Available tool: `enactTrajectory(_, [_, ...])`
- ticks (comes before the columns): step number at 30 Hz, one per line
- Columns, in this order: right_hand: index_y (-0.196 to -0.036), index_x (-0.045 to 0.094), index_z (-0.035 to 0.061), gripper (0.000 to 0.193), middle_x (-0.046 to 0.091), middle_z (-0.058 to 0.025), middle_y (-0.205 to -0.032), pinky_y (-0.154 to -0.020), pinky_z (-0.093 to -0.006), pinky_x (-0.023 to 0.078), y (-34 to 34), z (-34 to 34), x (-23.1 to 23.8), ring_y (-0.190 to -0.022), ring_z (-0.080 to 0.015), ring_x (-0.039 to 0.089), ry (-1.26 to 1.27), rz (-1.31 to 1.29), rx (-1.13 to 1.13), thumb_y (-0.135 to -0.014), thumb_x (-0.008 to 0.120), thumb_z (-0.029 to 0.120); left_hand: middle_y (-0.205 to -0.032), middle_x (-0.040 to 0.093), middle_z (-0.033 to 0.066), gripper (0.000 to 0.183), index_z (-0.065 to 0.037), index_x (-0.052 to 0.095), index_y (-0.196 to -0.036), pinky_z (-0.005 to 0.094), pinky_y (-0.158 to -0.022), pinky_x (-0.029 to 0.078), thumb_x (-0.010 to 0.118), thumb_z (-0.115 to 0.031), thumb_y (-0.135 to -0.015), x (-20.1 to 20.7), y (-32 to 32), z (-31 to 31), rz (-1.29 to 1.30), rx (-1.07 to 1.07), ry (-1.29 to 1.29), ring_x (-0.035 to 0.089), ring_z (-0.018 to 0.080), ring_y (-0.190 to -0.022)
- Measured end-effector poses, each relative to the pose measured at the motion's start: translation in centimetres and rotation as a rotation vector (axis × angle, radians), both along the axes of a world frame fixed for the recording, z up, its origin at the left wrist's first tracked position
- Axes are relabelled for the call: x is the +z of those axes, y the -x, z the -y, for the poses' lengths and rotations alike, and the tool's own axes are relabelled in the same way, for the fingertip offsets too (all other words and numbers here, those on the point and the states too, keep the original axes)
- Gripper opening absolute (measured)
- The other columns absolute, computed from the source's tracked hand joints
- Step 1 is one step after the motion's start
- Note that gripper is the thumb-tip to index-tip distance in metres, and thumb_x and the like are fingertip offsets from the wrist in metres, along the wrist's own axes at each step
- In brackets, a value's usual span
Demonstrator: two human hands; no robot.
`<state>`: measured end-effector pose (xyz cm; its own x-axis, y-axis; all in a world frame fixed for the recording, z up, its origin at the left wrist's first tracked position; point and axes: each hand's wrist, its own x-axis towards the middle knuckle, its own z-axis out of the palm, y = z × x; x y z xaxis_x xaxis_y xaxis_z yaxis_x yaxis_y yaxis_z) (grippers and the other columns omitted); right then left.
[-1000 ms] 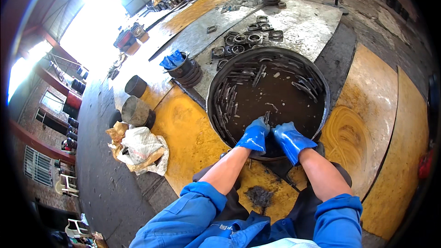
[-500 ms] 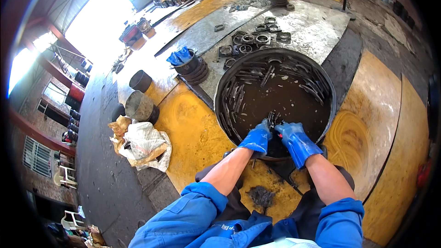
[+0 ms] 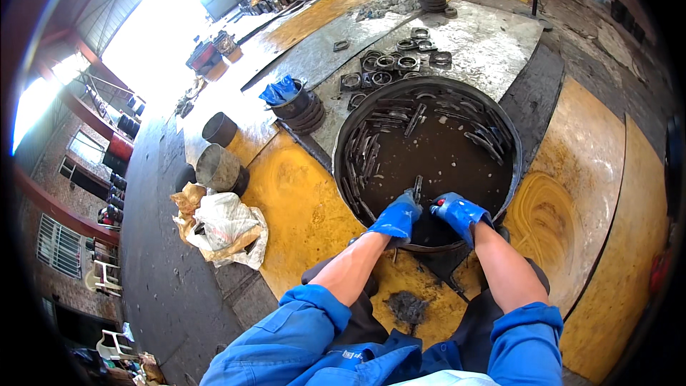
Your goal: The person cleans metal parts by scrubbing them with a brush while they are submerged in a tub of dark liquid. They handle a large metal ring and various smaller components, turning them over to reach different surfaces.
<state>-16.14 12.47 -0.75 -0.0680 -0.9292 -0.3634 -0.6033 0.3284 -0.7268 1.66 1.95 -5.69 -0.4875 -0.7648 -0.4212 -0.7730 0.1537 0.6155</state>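
Observation:
A big round tub [image 3: 337, 154] of murky brown liquid [image 3: 436, 154] stands in front of me, with dark flat metal pieces [image 3: 486, 144] leaning in rows around its inner wall. Over its near side, my left hand [image 3: 400, 216], in a blue rubber glove, grips a dark, narrow metal piece [image 3: 418, 187] that sticks up past the fingers. Close by on the right, my gloved right hand [image 3: 461, 211] is closed, its fingertips apart from the piece. A small red bit [image 3: 439, 202] shows at its fingers; the rest of what it holds is hidden.
Beyond the tub lie several square metal parts with round holes [image 3: 407, 63]. To the left stand a bucket with blue gloves [image 3: 291, 105], two open pots [image 3: 218, 166] and a white sack [image 3: 227, 221]. Yellow-stained sheets [image 3: 300, 196] cover the floor.
My hands have drawn slightly apart; the right one has turned and come away from the metal piece. That piece now stands more upright in my left hand.

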Motion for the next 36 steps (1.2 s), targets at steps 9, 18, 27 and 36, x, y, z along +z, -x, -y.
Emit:
enactTrajectory(9, [-0.108,0.074,0.0073,0.031,0.074,-0.0194,-0.104,-0.084,-0.0439,0.055,-0.4,-0.9,2.9,-0.097,-0.0371,0.071,-0.069,0.008,0.08,-0.089,0.064,0.03,-0.11,0.068,0.0308,0.045,0.001,0.07,-0.109,0.0521,-0.084,0.052,0.052,-0.041,-0.103,5.4,-0.5,-0.8,-0.117,-0.122,0.104,0.063,0.0499,-0.104])
enactTrajectory(18, [-0.117,0.071,0.0141,0.032,0.074,-0.0156,-0.113,-0.087,-0.0458,0.057,-0.9,0.5,-0.2,-0.103,-0.0369,0.071,0.006,-0.537,0.331,-0.087,0.067,0.024,-0.101,0.069,0.0287,0.058,-0.001,0.075,-0.1,0.0539,-0.085,0.054,0.047,-0.051,-0.103,3.8,2.0,0.2,0.056,-0.073,0.276,0.066,0.0471,-0.099])
enactTrajectory(27, [-0.125,0.066,0.0185,0.032,0.067,-0.0121,-0.125,-0.092,-0.0493,0.051,-3.5,-1.1,3.2,-0.114,-0.0294,0.068,0.1,-0.854,0.45,-0.095,0.063,0.028,-0.108,0.069,0.0289,0.057,0.0,0.075,-0.105,0.0521,-0.086,0.053,0.047,-0.051,-0.104,2.9,1.0,1.2,-0.07,-0.059,0.139,0.064,0.0472,-0.105])
enactTrajectory(36, [-0.133,0.066,0.026,0.044,0.071,-0.013,-0.122,-0.092,-0.045,0.057,-2.9,-0.1,-0.8,-0.109,-0.0342,0.069,0.032,-0.475,0.191,-0.09,0.063,0.024,-0.101,0.073,0.0201,0.04,0.0,0.07,-0.119,0.0428,-0.082,0.051,0.055,-0.035,-0.105,0.7,-0.3,1.6,-0.377,0.087,-0.201,0.064,0.0273,-0.083])
